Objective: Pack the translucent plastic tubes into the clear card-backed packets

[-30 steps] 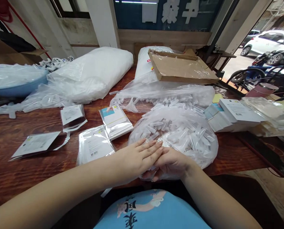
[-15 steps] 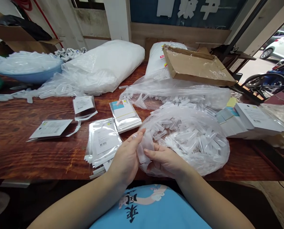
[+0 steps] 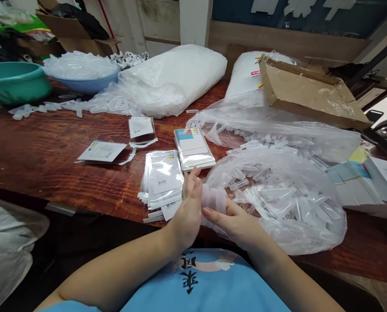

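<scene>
In front of my chest, my right hand (image 3: 242,223) is closed around a small bunch of frosted, translucent plastic pieces (image 3: 215,198), thumb on the near side. My left hand (image 3: 190,212) is held upright with its fingers stretched, the palm against the left ends of these pieces. Just right of my hands lies an open clear plastic bag (image 3: 338,225) full of similar loose strips (image 3: 284,197). Left of my left hand is a pile of clear sleeves with white printed cards (image 3: 162,175). Behind it lies a banded stack of blue-and-white cards (image 3: 194,145).
Two carded packets (image 3: 102,151) (image 3: 141,128) lie farther left. Behind stand a green basin (image 3: 14,82), a heaped blue basin (image 3: 86,82) and a large white sack (image 3: 180,73). A shallow cardboard tray (image 3: 310,91) rests at the back right, with card stacks (image 3: 356,182) below it.
The view has turned left, so the table's things shift right. My left fingers, curled about the pieces before, are now straightened with the palm against their ends. The right hand keeps its hold.
</scene>
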Available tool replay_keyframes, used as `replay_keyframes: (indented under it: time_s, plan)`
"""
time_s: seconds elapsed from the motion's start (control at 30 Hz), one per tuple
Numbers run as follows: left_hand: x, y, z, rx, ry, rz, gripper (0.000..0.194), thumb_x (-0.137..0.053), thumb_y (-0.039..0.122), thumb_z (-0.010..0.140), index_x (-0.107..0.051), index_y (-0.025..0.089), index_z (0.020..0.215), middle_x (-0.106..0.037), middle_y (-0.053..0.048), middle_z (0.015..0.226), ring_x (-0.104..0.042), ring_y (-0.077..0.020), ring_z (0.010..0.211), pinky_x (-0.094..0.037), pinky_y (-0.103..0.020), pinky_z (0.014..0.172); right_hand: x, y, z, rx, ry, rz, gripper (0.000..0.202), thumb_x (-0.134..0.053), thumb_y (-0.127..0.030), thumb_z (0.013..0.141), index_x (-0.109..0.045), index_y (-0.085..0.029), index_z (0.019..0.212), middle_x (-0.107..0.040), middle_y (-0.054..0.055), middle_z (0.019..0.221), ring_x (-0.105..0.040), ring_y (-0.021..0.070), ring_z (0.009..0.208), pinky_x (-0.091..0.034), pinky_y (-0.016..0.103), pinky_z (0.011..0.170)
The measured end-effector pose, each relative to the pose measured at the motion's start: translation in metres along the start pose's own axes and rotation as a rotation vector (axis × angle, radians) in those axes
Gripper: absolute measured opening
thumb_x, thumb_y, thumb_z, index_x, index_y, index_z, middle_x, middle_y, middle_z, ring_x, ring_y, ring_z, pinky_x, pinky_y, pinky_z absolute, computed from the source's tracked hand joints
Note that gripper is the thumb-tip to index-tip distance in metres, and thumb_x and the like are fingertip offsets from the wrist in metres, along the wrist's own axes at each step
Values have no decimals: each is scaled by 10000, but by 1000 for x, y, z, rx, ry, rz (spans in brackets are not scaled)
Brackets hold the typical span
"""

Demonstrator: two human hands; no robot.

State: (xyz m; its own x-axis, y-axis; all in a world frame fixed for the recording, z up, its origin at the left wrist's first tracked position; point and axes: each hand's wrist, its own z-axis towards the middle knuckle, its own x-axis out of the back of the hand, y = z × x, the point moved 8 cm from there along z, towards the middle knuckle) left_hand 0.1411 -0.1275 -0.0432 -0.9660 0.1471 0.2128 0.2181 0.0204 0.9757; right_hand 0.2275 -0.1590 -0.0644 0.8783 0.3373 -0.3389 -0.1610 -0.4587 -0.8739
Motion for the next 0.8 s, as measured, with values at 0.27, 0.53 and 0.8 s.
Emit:
replay_keyframes:
  time_s: [0.27, 0.53, 0.8]
  plan:
    - [88, -36, 36, -261, -224, 1159, 502, -456, 405, 791, -492, 118, 1202, -417, -176, 1322, -347, -309, 1235, -284, -459, 1000, -21, 40, 12, -359, -97, 386, 227, -635, -230, 713, -592, -118, 906, -664, 68, 832, -657, 158, 749, -505, 182, 542]
    - [70, -53, 40, -250, -353, 1299, 539, -476, 222, 754, -436, -25, 1231, -385, -277, 1300, -407, -368, 1175, -360, -459, 930, -51, 58, 35, -503, -171, 507, 297, -589, -137, 715, -569, -68, 1003, -648, 59, 752, -654, 134, 683, -523, 189, 607]
    - [99, -22, 26, -193, 27, 1170, 497, -369, 130, 794, -420, 181, 1286, -306, -139, 1399, -172, -376, 1288, -300, -558, 958, -68, 46, 58, -439, -224, 525, 245, -616, -120, 729, -598, -50, 964, -659, 76, 820, -647, 103, 705, -519, 162, 660]
